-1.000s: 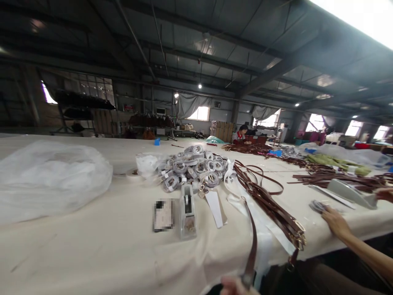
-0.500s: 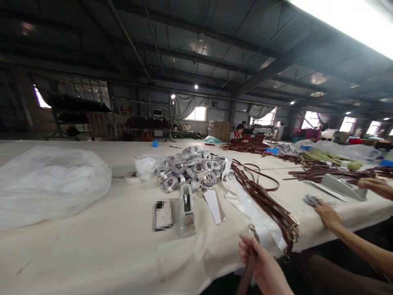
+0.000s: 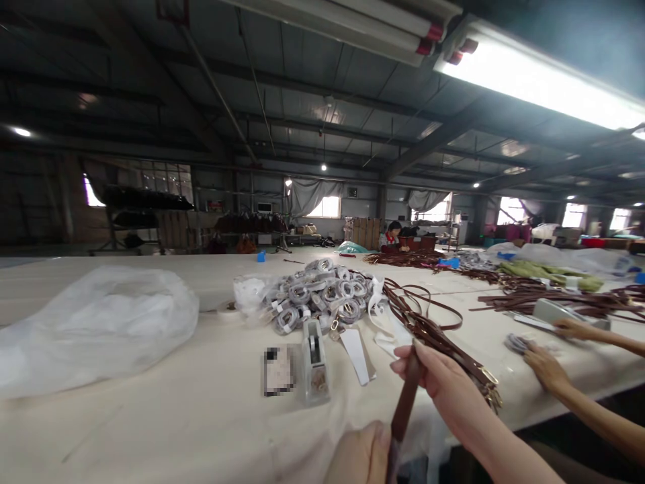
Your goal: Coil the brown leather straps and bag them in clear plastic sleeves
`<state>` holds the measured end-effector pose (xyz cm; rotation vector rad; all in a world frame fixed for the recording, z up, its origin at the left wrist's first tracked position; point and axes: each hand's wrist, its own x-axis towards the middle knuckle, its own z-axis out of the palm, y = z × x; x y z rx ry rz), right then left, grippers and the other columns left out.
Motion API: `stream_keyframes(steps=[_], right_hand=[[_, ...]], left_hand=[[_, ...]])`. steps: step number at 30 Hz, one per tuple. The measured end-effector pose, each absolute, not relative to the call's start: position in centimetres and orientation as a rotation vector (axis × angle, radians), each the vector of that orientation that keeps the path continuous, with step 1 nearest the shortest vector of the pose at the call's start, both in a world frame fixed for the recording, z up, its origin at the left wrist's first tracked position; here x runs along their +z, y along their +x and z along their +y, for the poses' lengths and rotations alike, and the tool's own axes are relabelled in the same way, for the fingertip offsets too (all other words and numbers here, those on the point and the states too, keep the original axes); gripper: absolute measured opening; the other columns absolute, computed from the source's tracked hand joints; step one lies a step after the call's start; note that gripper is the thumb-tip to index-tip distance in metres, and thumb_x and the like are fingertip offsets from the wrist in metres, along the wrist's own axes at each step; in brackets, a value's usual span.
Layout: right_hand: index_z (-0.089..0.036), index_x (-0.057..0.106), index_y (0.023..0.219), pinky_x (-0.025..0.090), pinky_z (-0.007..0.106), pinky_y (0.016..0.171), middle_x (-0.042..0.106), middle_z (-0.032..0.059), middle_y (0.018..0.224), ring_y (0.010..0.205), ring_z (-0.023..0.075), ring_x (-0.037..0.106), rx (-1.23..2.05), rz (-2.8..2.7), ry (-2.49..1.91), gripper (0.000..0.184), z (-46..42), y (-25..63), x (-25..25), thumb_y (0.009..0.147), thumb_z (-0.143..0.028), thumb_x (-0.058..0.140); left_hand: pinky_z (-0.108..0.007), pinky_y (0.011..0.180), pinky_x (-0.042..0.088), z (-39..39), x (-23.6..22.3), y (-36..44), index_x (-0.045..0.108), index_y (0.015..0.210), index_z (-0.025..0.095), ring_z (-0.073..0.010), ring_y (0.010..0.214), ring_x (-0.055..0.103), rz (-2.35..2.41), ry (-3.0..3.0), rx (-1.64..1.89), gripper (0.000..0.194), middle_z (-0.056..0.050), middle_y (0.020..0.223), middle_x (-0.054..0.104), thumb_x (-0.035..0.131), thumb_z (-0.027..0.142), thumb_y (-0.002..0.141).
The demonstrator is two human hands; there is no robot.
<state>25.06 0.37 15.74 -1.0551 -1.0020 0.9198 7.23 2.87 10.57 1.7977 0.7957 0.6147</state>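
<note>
R hand (image 3: pixel 432 368) pinches brown strap (image 3: pixel 407 396) top; strap slants down to L hand (image 3: pixel 360 454), gripped.

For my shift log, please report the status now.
Left hand gripping brown strap. Right hand pinching its upper end. Tape dispenser nearby, not touching strap.

No text, label, brand or number can be read. The small red panel (image 3: pixel 216 206) by the far wall is too blurred to make out, and the flat, rectangular, pale and black object (image 3: pixel 279 371) on the cream-covered table (image 3: pixel 211 410) is pixelated.
</note>
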Motion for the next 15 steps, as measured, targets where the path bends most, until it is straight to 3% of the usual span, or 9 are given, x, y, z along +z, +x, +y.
stream_keyframes(steps=[3, 5, 7, 15], right_hand=[[-0.015, 0.076, 0.095, 0.053, 0.038, 0.069, 0.071, 0.0046, 0.064, 0.063, 0.022, 0.065, 0.974, -1.363, -1.06, 0.05, 0.1, 23.4, 18.0, 0.085, -0.062, 0.061], [-0.017, 0.073, 0.106, 0.052, 0.038, 0.07, 0.069, 0.0012, 0.061, 0.06, 0.0211, 0.063, 0.92, -1.452, -1.059, 0.048, -0.1, 22.7, 19.8, 0.085, -0.06, 0.062], [-0.02, 0.069, 0.114, 0.051, 0.039, 0.075, 0.074, 0.0026, 0.073, 0.07, 0.0226, 0.065, 0.795, -1.372, -1.081, 0.051, 0.0, 22.9, 21.8, 0.08, -0.058, 0.068], [-0.017, 0.075, 0.098, 0.047, 0.033, 0.06, 0.078, 0.0097, 0.091, 0.073, 0.0234, 0.066, 0.774, -1.301, -1.067, 0.056, 0.9, 23.3, 25.9, 0.088, -0.066, 0.05]], left_hand=[[-0.023, 0.034, 0.037, 3.8, 14.1, 8.8, 0.056, 0.083, 0.019, -0.0134, 0.032, 0.046, 0.72, 1.663, 0.79, 0.075, 0.003, 0.042, 0.049, 0.014, 0.081, 0.086], [-0.02, 0.031, 0.034, 4.4, 16.3, 9.3, 0.053, 0.079, 0.019, -0.0114, 0.03, 0.045, 0.675, 1.667, 0.888, 0.071, 0.004, 0.041, 0.05, 0.019, 0.081, 0.087], [-0.018, 0.029, 0.029, 4.9, 17.7, 9.5, 0.053, 0.082, 0.019, -0.0102, 0.028, 0.044, 0.66, 1.712, 0.897, 0.067, 0.004, 0.041, 0.052, 0.023, 0.078, 0.089], [-0.016, 0.028, 0.029, 5.1, 21.0, 9.5, 0.057, 0.08, 0.017, -0.0088, 0.027, 0.044, 0.519, 1.777, 0.935, 0.062, 0.004, 0.041, 0.051, 0.028, 0.071, 0.092]])
